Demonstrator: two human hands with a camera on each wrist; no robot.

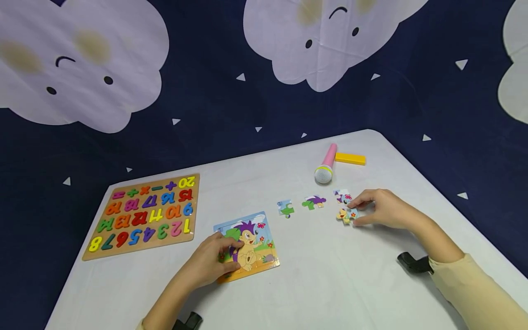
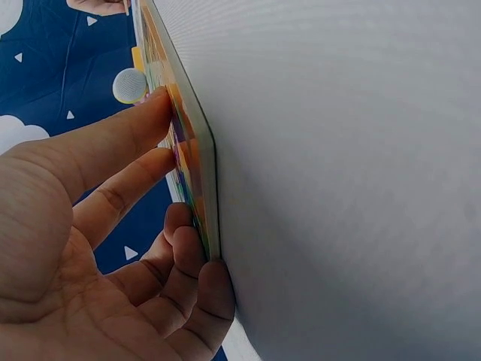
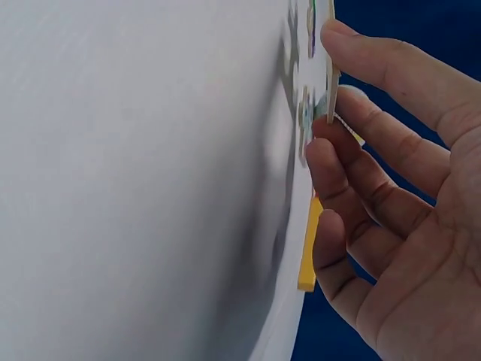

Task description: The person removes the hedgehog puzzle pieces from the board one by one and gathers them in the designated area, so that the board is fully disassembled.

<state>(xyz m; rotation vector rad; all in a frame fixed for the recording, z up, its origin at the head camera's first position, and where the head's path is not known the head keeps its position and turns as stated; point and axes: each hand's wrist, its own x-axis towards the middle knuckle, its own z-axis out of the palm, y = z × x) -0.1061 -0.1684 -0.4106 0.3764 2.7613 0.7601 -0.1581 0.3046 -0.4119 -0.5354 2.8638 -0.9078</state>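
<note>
My left hand (image 1: 210, 259) rests on a square jigsaw puzzle board (image 1: 264, 250) with a purple-haired hedgehog picture. In the left wrist view, thumb and fingertips touch the face of the board (image 2: 197, 154), and the other fingers lie at its edge. My right hand (image 1: 385, 208) pinches a jigsaw piece (image 1: 343, 216) with a yellow and flowered print between thumb and fingers. The right wrist view shows this piece (image 3: 333, 94) edge-on, raised off the table. Right behind it lies another jigsaw piece (image 1: 341, 195) with a pink butterfly.
Two more pieces, a green and blue piece (image 1: 285, 208) and a purple and green piece (image 1: 313, 202), lie between the hands. A pink toy microphone (image 1: 328, 160) and a yellow block (image 1: 350, 158) lie at the back. A wooden number board (image 1: 142, 213) is at left.
</note>
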